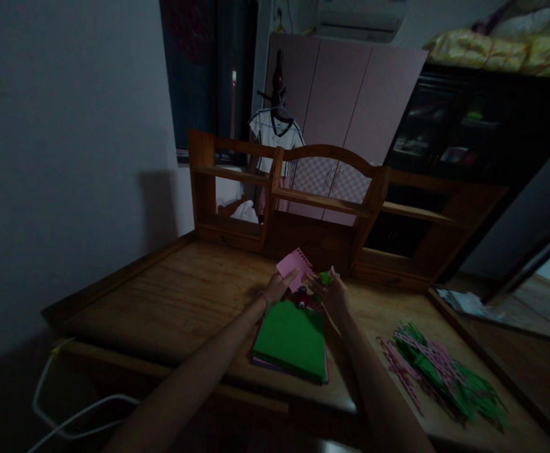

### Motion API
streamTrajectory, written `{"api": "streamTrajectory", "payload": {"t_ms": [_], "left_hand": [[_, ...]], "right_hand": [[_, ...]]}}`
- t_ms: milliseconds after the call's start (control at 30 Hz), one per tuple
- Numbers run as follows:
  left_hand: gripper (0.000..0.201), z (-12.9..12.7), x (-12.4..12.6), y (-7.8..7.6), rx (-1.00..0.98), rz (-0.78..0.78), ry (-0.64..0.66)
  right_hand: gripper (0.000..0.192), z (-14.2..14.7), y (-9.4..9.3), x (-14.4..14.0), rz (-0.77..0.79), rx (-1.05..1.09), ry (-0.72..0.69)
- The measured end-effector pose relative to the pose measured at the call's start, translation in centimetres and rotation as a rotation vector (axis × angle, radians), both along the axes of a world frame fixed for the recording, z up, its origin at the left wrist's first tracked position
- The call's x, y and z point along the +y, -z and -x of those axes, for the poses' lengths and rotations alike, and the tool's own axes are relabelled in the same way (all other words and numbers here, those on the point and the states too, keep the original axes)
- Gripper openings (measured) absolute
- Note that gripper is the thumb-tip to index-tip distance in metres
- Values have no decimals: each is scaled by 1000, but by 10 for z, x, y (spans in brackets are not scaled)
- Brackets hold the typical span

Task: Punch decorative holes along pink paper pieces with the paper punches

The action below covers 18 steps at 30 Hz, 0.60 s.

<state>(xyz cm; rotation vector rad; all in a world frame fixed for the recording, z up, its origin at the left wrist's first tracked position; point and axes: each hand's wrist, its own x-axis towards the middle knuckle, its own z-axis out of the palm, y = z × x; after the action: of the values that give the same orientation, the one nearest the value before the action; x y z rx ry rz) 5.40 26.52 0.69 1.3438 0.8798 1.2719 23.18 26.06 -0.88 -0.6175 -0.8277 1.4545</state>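
My left hand (279,287) pinches a small pink paper piece (294,267) with a fringed edge, lifted above the wooden desk (175,302). Close on its right, my right hand (334,292) holds a small green piece (325,277) at its fingertips, and a thin stick (330,319) runs down from it. Just below both hands lies a stack of coloured sheets (291,340) with a green one on top. A small red and dark item (303,297) sits between the hands and the stack; its shape is unclear in the dim light.
A heap of pink and green paper strips (440,371) lies on the desk's right side. A wooden shelf unit (322,207) rises at the desk's back. A white cable (74,412) hangs at the left front. Beyond are a pink wardrobe (350,100) and a hanging shirt (275,135).
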Motion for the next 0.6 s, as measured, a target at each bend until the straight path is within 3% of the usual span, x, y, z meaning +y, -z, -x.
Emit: {"api": "streamTrajectory", "payload": {"t_ms": [600], "left_hand": [[47,-1,7,7,-28,9,-27]], "right_hand": [[23,2,-2,-1,10,21,4]]}}
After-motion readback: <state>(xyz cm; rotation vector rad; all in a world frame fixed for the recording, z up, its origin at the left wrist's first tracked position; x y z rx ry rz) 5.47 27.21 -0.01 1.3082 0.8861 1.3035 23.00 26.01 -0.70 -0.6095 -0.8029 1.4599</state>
